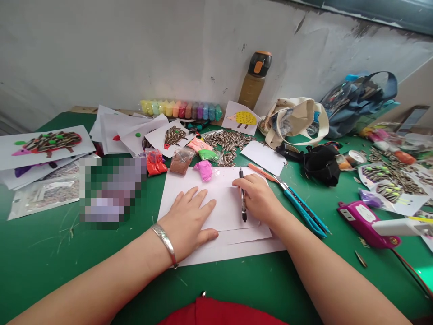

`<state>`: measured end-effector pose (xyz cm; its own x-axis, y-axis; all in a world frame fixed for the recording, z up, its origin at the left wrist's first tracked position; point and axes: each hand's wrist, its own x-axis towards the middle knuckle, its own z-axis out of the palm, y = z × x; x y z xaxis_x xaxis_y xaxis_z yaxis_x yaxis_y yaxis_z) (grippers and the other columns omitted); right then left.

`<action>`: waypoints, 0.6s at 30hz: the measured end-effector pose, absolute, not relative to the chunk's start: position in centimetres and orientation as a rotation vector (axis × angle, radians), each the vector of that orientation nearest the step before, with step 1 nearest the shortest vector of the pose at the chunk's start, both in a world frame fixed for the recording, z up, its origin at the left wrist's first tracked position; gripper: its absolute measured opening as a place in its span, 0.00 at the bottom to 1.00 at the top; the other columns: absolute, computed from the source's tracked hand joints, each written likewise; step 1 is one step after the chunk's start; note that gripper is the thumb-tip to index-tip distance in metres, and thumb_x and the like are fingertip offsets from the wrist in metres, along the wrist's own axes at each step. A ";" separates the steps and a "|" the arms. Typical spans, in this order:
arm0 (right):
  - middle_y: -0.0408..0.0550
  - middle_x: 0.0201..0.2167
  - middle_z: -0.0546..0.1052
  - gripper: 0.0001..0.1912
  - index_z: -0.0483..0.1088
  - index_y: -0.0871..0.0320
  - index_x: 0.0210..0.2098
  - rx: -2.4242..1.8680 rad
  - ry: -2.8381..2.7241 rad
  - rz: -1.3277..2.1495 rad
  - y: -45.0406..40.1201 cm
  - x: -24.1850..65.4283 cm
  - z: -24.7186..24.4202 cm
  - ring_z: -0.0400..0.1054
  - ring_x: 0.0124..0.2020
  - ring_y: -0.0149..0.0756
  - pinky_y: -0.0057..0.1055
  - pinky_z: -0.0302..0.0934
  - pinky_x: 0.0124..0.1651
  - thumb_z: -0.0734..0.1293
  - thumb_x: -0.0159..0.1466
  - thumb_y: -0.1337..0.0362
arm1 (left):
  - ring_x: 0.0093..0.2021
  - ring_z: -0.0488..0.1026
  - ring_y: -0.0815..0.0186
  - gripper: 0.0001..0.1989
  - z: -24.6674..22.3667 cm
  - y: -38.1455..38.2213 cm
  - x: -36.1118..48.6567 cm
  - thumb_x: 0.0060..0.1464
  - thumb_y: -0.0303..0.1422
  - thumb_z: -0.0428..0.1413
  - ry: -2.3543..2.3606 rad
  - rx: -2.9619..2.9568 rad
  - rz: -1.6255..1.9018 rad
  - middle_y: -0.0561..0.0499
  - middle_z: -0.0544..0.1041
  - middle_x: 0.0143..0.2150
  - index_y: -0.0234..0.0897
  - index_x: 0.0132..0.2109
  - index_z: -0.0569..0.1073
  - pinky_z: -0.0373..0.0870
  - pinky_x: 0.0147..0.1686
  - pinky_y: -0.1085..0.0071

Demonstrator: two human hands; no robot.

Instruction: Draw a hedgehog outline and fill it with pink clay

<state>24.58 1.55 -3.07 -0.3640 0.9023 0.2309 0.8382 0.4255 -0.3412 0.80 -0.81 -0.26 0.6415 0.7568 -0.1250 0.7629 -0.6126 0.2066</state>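
White sheets of paper [216, 248] lie stacked on the green table in front of me. My left hand [191, 221] rests flat on their left part, fingers spread, with a silver bracelet at the wrist. On the right part is my right hand [259, 194], its fingers closed around a black and clear pen [242, 203], which points toward me at its lower end. Just past the sheets' top edge, a pink clay packet [204, 171] sits beside a brown one [181, 161] and a red one [156, 162]. Sunflower seeds [230, 142] are heaped behind them.
Right of the papers lie blue scissors [301, 205] and an orange cutter [262, 172]. A magenta glue gun [367, 223] is farther right. Decorated hedgehog cards [50, 144] cover the left side. A bottle [254, 81], a cream bag [297, 119] and clay packets [182, 109] stand by the wall.
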 end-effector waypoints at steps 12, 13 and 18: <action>0.51 0.34 0.72 0.13 0.72 0.54 0.44 -1.419 -2.120 0.170 1.1 24.0 -2.0 0.64 0.42 0.45 0.43 0.57 0.50 0.60 0.63 0.70 | 0.64 0.54 0.42 0.26 0.2 -0.7 1.2 0.56 0.41 0.58 1.249 2.646 -0.126 0.38 0.63 0.63 0.39 0.60 0.66 0.55 0.58 0.43; 0.50 0.36 0.73 0.11 0.71 0.53 0.44 -1.383 -1.993 0.224 0.6 23.7 -1.5 0.65 0.43 0.45 0.44 0.56 0.53 0.61 0.65 0.65 | 0.64 0.54 0.42 0.26 0.5 -0.7 1.3 0.57 0.41 0.57 1.247 2.633 -0.164 0.38 0.63 0.62 0.38 0.60 0.66 0.55 0.58 0.42; 0.43 0.29 0.73 0.19 0.69 0.49 0.52 -1.213 -1.337 1.020 -1.6 21.1 -0.8 0.67 0.28 0.34 0.36 0.63 0.39 0.57 0.68 0.51 | 0.63 0.54 0.40 0.27 1.0 -0.7 1.6 0.56 0.42 0.58 1.239 2.630 -0.172 0.36 0.63 0.62 0.37 0.60 0.66 0.55 0.57 0.41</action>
